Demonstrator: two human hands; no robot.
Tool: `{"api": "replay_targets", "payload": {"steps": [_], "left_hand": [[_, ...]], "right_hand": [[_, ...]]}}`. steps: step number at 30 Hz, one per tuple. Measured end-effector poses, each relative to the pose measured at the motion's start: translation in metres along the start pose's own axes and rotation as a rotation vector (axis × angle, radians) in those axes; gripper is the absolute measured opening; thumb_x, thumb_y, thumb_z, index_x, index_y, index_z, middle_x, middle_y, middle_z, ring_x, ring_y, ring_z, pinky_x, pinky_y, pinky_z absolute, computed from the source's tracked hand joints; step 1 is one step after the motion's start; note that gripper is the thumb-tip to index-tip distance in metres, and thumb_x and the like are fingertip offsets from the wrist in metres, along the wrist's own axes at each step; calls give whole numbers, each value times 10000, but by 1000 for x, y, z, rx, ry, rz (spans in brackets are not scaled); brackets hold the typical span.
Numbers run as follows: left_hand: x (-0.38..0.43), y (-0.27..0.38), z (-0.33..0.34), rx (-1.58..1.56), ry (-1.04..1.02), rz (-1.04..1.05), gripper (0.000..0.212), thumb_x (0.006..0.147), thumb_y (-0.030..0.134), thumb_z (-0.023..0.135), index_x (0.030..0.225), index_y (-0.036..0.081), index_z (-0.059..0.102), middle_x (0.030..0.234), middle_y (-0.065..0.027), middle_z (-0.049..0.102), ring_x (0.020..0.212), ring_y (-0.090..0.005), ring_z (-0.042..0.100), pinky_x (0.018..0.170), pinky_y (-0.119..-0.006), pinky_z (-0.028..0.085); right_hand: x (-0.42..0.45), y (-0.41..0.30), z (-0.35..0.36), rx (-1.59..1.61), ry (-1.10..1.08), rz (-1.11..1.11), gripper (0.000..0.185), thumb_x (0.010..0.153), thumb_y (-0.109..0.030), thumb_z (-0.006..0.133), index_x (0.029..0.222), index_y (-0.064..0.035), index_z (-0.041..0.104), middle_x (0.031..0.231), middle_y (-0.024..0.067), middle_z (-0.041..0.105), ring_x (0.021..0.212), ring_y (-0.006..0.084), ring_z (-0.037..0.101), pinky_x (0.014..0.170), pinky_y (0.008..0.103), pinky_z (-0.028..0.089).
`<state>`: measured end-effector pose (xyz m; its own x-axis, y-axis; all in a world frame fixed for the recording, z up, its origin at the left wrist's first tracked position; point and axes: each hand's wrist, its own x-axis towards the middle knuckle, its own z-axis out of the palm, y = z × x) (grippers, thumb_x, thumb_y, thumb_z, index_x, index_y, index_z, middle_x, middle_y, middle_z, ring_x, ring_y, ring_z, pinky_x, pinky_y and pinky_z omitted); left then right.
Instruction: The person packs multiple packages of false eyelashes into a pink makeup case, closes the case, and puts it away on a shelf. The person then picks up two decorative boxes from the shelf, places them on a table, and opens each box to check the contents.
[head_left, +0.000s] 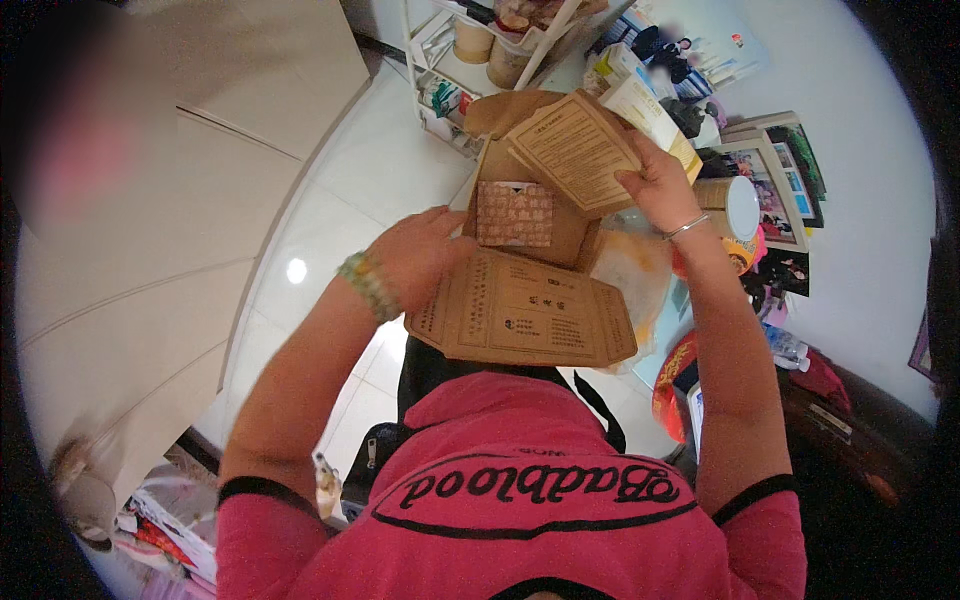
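Observation:
Before me lies a brown cardboard box (574, 251) with its printed lid flap (525, 311) folded down towards my body. My left hand (424, 255), slightly blurred and wearing a beaded bracelet, grips the box's left side near the lid fold; its fingertips are partly hidden. Inside the box rests a small patterned packet (515, 215) covered in printed characters. Over the box's far right part, my right hand (660, 184) holds a printed brown card (577, 154) tilted, thumb on top. Another brown layer shows under the card's left edge.
A white shelf rack (525, 64) with jars stands beyond the box. On the right are a white-lidded canister (727, 206), framed photos (765, 180) and a plastic bottle (785, 349). A light cabinet (150, 300) runs along the left. A plastic bag (634, 277) lies beside the box.

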<state>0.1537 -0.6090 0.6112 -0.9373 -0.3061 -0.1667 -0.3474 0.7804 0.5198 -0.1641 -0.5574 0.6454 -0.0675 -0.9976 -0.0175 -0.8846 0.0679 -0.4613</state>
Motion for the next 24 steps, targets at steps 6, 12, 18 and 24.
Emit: {"api": "replay_targets", "payload": {"steps": [6, 12, 18, 24], "left_hand": [[78, 7, 8, 120, -89, -120, 377, 716, 82, 527, 1085, 16, 484, 1086, -186, 483, 993, -303, 491, 844, -376, 398], [100, -3, 47, 369, 150, -134, 278, 723, 158, 535, 953, 3, 541, 921, -107, 535, 872, -234, 500, 724, -322, 394], [92, -8, 36, 319, 305, -45, 166, 710, 142, 507, 847, 74, 571, 836, -93, 525, 844, -251, 499, 697, -353, 399], [59, 14, 8, 118, 233, 92, 105, 700, 126, 495, 793, 104, 538, 767, -58, 544, 798, -245, 523, 678, -359, 430]], "right_hand": [[-1, -19, -4, 36, -28, 89, 437, 698, -111, 575, 1113, -45, 454, 859, 239, 565, 836, 386, 541, 713, 408, 436], [-8, -8, -6, 12, 47, 95, 429, 704, -134, 578, 1103, -44, 450, 844, 245, 559, 825, 398, 531, 700, 424, 431], [-7, 1, 0, 112, 18, 127, 396, 708, -102, 580, 1081, -31, 469, 896, 238, 554, 872, 392, 520, 730, 389, 429], [-17, 26, 10, 484, -107, 179, 392, 716, -42, 597, 1092, -29, 488, 939, 115, 581, 880, 197, 542, 775, 294, 421]]}}
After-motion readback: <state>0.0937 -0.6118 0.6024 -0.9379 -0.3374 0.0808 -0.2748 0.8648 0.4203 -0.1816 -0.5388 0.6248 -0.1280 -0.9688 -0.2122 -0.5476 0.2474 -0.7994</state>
